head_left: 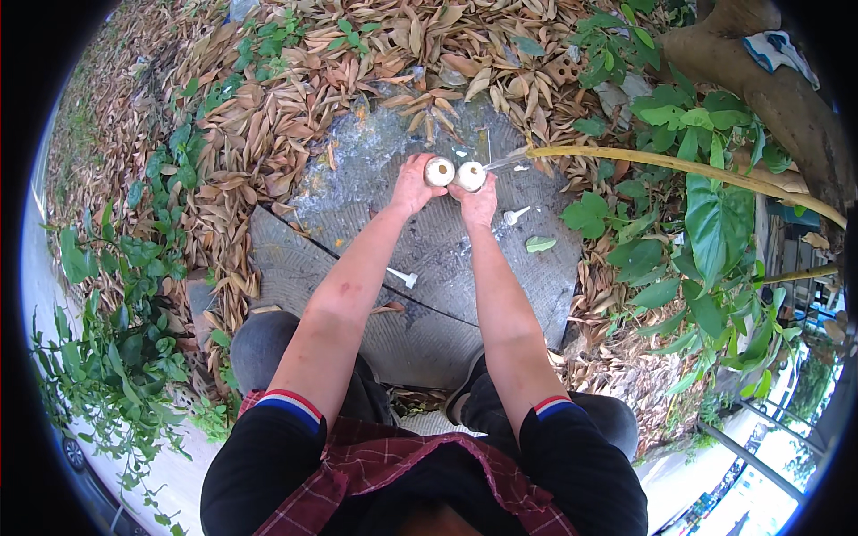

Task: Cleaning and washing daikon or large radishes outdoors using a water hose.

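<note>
My left hand (413, 189) is wrapped round a white bottle (439, 171), held upright with its uncapped round mouth facing up. Beside it, my right hand (476, 205) grips a second white bottle (470, 176), also uncapped. The two bottles are side by side, almost touching, over a grey stone slab (357, 214). A long, thin yellow hose-like length (643, 155) comes in from the right. Its end lies near the right bottle, with a pale streak between them that I cannot make out. White pump heads lie on the slab, one (517, 215) right of my right forearm, another (407, 279) between my forearms.
A dark crack crosses the slab, and a green leaf (540, 244) lies on it. Dry brown leaves (241, 134) surround the slab. Leafy plants (706, 232) stand at the right, below a thick trunk (715, 54) with a white-and-blue glove (779, 55) on it.
</note>
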`<state>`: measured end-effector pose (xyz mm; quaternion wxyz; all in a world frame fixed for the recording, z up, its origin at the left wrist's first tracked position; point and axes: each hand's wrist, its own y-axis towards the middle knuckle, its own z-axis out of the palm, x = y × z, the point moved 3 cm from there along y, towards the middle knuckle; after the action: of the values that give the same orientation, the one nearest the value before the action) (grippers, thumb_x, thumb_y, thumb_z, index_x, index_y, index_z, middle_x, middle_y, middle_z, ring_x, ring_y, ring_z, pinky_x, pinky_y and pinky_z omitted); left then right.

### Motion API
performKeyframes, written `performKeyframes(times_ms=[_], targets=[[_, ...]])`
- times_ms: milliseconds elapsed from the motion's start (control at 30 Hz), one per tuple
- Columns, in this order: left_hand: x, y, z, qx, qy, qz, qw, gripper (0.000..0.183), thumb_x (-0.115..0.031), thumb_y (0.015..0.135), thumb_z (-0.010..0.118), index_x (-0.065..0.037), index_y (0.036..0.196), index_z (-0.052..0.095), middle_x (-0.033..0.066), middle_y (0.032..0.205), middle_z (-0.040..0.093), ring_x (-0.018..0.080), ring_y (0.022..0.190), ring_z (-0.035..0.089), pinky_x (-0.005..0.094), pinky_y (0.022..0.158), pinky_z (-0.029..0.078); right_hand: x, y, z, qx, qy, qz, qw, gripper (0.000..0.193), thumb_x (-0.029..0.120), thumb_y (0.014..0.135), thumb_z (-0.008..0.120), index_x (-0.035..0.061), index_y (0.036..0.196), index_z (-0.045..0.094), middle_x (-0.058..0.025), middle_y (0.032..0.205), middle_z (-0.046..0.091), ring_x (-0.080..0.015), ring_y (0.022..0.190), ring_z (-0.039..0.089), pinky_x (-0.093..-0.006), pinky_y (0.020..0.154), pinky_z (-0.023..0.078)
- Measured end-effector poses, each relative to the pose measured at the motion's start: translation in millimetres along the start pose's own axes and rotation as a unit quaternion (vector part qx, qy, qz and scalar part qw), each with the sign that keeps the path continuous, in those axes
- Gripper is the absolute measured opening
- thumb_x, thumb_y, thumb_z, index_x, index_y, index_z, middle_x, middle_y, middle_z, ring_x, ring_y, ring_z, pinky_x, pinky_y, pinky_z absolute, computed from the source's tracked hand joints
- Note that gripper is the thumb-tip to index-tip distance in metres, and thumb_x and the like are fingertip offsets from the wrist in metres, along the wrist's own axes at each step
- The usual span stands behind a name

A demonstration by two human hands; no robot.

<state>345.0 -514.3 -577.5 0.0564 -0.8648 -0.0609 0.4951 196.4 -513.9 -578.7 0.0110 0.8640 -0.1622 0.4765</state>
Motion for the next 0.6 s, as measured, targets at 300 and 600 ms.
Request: performKeyframes(times_ms=[300,600], targets=[[-12,7,12,-0.01,-0.017,0.039,0.999,0.059,-0.012,0.05,0.075,-0.007,0.103,0.049,0.0123,0.093,0.057,0.0282,0.092,0.053,0.0347,0.081,0.041,-8,-2,-11,-0.023,0.007,-0.058,0.998,0.055,0.017,0.052,0.075,0.0023,0.099,0.051,-0.0121,0.082,0.061,-0.0265,0.079,0.059,-0.0328,0.072,0.044],[-20,15,35,0.055,0.02,0.039,0.998,0.061,-0.014,0.051,0.074,-0.009,0.106,0.047,0.0106,0.1,0.056,0.0288,0.097,0.049,0.0338,0.085,0.04,-20,-5,-33,0.054,-0.072,0.031,0.995,0.061,0.006,0.054,0.071,0.0022,0.108,0.041,-0.0127,0.096,0.058,-0.0267,0.092,0.055,-0.0339,0.078,0.042]])
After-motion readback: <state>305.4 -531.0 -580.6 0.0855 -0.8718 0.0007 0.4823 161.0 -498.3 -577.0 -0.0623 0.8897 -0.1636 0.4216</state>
